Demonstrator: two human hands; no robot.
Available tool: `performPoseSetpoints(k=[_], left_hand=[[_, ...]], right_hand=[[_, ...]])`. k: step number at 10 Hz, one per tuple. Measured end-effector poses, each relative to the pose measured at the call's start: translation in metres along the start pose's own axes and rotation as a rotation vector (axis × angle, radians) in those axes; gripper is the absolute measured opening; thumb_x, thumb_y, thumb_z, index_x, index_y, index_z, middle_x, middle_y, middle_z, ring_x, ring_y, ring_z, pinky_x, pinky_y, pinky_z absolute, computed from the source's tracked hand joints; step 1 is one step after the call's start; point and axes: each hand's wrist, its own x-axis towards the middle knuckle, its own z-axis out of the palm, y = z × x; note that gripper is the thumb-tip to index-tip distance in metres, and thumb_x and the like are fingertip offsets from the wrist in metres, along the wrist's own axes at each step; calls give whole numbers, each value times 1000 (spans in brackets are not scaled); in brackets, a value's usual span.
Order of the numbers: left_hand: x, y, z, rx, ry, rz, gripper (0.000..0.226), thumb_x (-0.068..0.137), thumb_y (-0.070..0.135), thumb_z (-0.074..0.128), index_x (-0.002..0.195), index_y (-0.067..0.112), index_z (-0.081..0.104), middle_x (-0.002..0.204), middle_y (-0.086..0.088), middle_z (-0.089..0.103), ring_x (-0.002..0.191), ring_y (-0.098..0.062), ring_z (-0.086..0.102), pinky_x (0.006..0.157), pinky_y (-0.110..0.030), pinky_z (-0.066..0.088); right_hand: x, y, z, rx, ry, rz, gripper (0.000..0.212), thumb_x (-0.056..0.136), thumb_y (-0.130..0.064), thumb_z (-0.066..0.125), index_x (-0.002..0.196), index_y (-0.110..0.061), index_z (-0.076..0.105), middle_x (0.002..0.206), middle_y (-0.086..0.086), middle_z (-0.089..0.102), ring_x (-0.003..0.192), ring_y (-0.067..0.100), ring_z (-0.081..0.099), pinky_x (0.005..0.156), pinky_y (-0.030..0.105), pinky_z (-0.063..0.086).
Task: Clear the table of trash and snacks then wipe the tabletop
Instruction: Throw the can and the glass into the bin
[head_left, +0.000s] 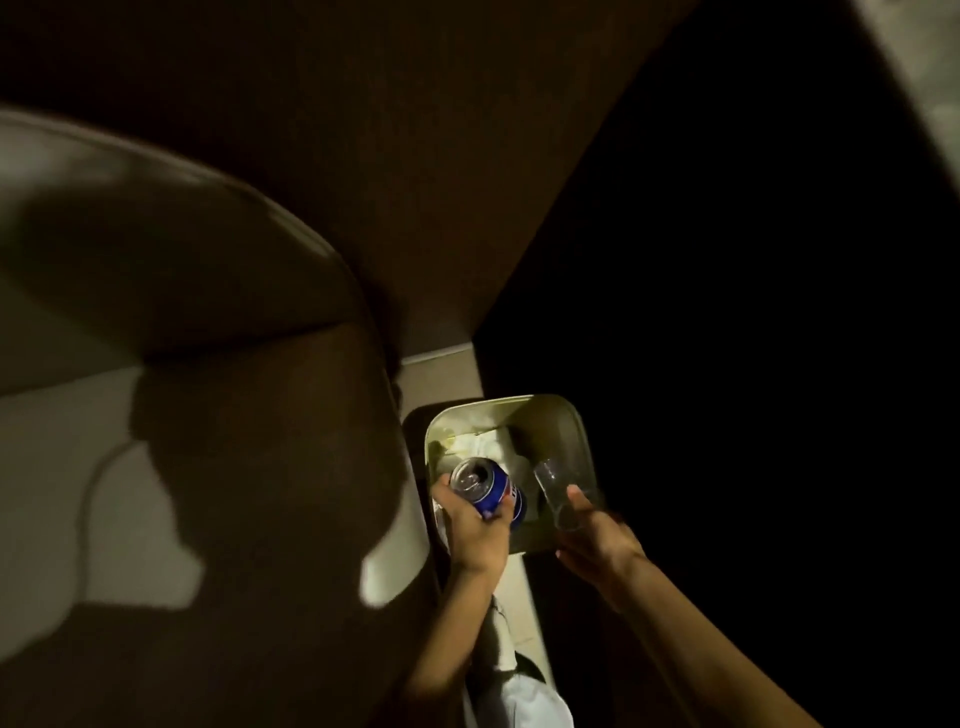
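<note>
Head view, dim lighting: the left hand (475, 525) grips a blue drink can (485, 488), fingers curled round its body, the opened top tilted up toward the camera. The can sits over the left part of a pale rectangular bin (576, 431). The right hand (597, 538) holds a clear plastic cup (558, 491), thumb laid along its side, the cup tilted with one end pointing into the bin. Can and cup are near each other but apart, both above the bin opening. Inside the bin lie pale crumpled items (488, 441), too dark to identify. The bin stands on the floor in a corner, between a large rounded upholstered seat (156, 364) on the left and a dark surface on the right. A brown panel (415, 156) rises behind the bin. Shadows of the person fall across the seat. A white shoe (501, 644) shows below the left forearm, on light floor tiles (530, 592)
</note>
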Motion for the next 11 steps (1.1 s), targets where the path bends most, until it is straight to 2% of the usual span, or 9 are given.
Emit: performPoseSetpoints(k=[3, 4, 5, 6, 7, 8, 9, 10, 11], left_hand=[[84, -49, 37, 31, 156, -4, 84, 70, -3, 71, 138, 13, 23, 139, -19, 43, 124, -38, 50, 103, -42, 47], [80, -51, 31, 73, 177, -39, 87, 70, 1, 67, 142, 19, 22, 141, -17, 44, 126, -39, 50, 103, -51, 46], [48, -24, 16, 74, 28, -130, 77, 79, 13, 64, 146, 3, 28, 146, -21, 42, 134, -38, 43, 112, -42, 37], [-16, 22, -15, 307, -74, -54, 59, 87, 8, 55, 141, -2, 35, 143, -20, 45, 133, -35, 45, 106, -32, 38], [-67, 56, -39, 545, -125, 66, 59, 77, 24, 42, 133, 9, 49, 129, -18, 59, 122, -34, 54, 100, -34, 43], [-129, 104, -66, 840, -103, 78, 44, 89, 18, 44, 131, 27, 51, 122, -13, 62, 118, -35, 55, 101, -40, 42], [-192, 155, -86, 1055, -141, 121, 40, 93, 18, 44, 130, 33, 49, 119, -10, 63, 115, -34, 58, 99, -43, 43], [-244, 181, -102, 1086, -130, 222, 29, 85, 15, 45, 109, 21, 59, 106, -12, 67, 103, -36, 63, 85, -39, 49], [-302, 208, -103, 1102, -126, 290, 29, 89, 13, 50, 116, 10, 61, 118, -16, 64, 112, -36, 59, 93, -37, 44]], right_hand=[[88, 7, 36, -226, -64, -28, 54, 79, -48, 71, 113, -7, 66, 111, 14, 70, 101, 32, 67, 96, 47, 52], [79, 4, 37, -119, -56, -33, 17, 88, -26, 68, 88, -14, 57, 91, 11, 65, 89, 32, 63, 97, 49, 50], [53, 0, 38, -48, 31, -52, 24, 91, -22, 64, 109, -11, 55, 103, 16, 64, 95, 34, 63, 84, 46, 55], [11, 5, 30, -68, 72, -99, 11, 89, -26, 65, 93, -16, 63, 100, 14, 69, 90, 31, 66, 68, 40, 58], [-62, -3, 11, -232, 26, -230, 9, 89, -22, 64, 81, -24, 68, 100, 6, 72, 102, 28, 66, 97, 43, 51], [-147, -27, -11, -393, -45, -389, 9, 91, -18, 61, 95, -22, 68, 97, -2, 69, 102, 18, 63, 90, 28, 46], [-216, -53, -37, -612, -125, -528, 18, 90, -33, 62, 105, -24, 66, 106, -2, 68, 102, 15, 63, 95, 33, 49], [-269, -71, -70, -695, -137, -612, 29, 88, -36, 63, 113, -22, 65, 116, 4, 66, 109, 20, 62, 100, 39, 47], [-324, -92, -112, -619, -172, -654, 25, 89, -28, 64, 112, -18, 65, 115, 6, 67, 107, 22, 64, 99, 38, 48]])
